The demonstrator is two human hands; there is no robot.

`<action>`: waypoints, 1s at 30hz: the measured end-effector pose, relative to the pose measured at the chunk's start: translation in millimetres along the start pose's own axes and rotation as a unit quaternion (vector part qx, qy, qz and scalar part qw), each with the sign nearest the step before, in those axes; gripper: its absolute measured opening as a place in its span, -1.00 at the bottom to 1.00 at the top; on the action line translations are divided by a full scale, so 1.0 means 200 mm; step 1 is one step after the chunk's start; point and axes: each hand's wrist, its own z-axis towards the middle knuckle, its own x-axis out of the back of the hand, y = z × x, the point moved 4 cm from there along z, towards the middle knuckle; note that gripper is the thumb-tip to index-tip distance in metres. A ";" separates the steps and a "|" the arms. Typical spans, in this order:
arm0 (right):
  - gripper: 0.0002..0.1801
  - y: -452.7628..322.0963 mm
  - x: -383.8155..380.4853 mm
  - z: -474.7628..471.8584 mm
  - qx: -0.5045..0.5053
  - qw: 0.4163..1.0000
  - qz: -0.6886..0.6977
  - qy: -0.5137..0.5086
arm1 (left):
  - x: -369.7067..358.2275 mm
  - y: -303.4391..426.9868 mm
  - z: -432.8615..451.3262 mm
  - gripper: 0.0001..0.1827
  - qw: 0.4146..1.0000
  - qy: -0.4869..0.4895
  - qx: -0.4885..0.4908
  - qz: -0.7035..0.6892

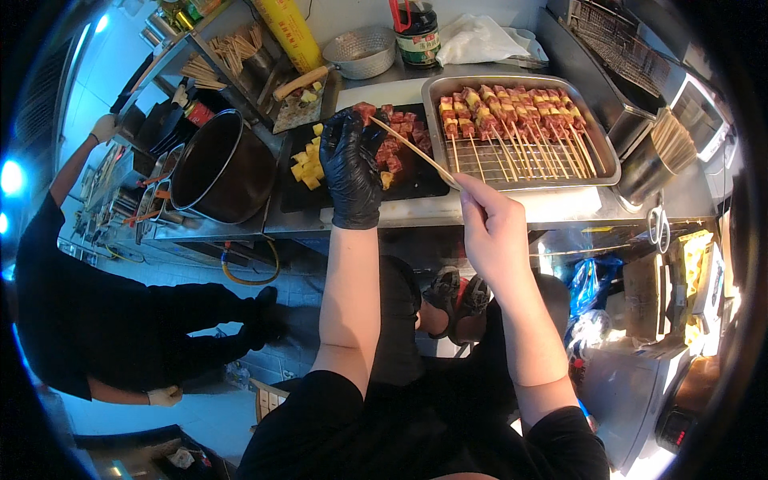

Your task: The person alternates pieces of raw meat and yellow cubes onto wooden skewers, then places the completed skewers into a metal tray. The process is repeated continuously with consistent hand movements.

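My left hand (pixel 351 168), in a black disposable glove, pinches a cube of raw red meat (pixel 363 111) at its fingertips. My bare right hand (pixel 492 219) holds the lower end of a wooden skewer (pixel 414 147), whose other end meets that meat cube. Beneath my left hand lies a black cutting board (pixel 429 188) with yellow chunks (pixel 309 163) on the left and red meat cubes (pixel 408 129) on the right. To the right, a steel tray with a wire rack (pixel 606 171) bears several skewers of alternating meat and yellow pieces (pixel 516 108).
A big dark pot (pixel 222 174) stands left of the board. Behind are a dented metal bowl (pixel 360 53), a sauce jar (pixel 418 45) and a cleaver (pixel 300 108). A steel holder of skewers (pixel 651 165) and scissors (pixel 659 228) are at right. A co-worker (pixel 90 300) stands at left.
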 end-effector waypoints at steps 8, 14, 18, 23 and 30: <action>-0.70 0.00 0.01 0.00 -0.004 0.999 0.039 -0.020 | -0.02 0.01 -0.01 -0.81 0.996 -0.009 -0.061 0.061; -0.71 -0.01 0.02 0.00 -0.004 0.999 0.033 -0.019 | -0.04 0.03 -0.02 -0.74 0.985 -0.021 -0.079 0.154; -0.71 -0.03 0.01 -0.01 0.011 0.999 0.039 -0.005 | -0.06 0.04 -0.05 -0.75 0.974 -0.028 -0.114 0.193; -0.71 -0.04 -0.03 -0.03 0.037 0.999 0.007 -0.003 | -0.08 0.05 -0.06 -0.79 0.950 -0.010 -0.155 0.272; -0.70 -0.01 -0.05 -0.02 -0.015 0.999 0.039 -0.017 | -0.08 0.04 -0.04 -0.80 0.950 -0.031 -0.144 0.274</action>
